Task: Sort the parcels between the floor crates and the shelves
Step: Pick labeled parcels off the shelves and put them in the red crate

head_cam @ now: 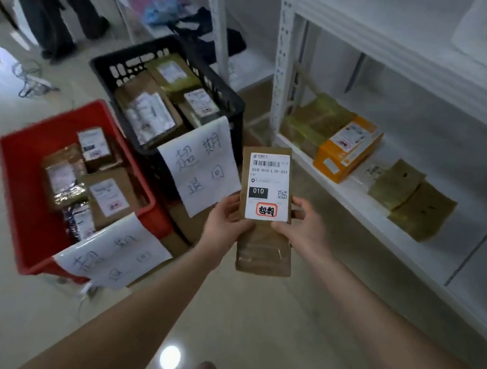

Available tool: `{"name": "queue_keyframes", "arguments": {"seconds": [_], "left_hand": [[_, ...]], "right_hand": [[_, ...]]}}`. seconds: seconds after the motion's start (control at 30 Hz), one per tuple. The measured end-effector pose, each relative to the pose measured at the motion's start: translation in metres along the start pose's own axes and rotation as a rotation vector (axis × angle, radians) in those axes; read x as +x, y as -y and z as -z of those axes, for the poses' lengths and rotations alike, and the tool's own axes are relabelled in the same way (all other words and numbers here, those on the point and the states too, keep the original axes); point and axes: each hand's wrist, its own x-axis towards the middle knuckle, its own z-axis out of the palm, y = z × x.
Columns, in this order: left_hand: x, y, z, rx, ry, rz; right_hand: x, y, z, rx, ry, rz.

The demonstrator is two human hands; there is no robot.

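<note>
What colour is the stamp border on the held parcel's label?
Red, around black characters, on the white label of the brown cardboard parcel; head view.

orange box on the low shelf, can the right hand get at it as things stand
Probably not yet: the right hand grips the brown parcel with the left hand. The way itself looks free: the orange box sits at the open front edge of the shelf.

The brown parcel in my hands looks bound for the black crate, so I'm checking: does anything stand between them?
Nothing visible blocks the way. The parcel is near the black crate; a paper sign hangs on its near wall, below the open top, which holds other parcels.
</note>
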Motion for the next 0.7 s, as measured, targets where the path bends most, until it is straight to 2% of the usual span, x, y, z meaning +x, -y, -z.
{"name": "queue_keyframes", "arguments": {"seconds": [0.23, 0.53, 0.7], "left_hand": [[0.039, -0.034, 0.157, 0.073, -0.352, -0.121], [0.083, 0.008, 0.315, 0.063, -0.670, 0.019], [0.127, 0.035, 0.382, 0.115, -0.662, 0.210]], "right_hand": [[0.020, 0.138, -0.130, 0.012, 0.118, 0.187], [0.047, 0.211, -0.303, -0.089, 0.440, 0.284], [0.089, 0.223, -0.394, -0.140, 0.649, 0.179]]}}
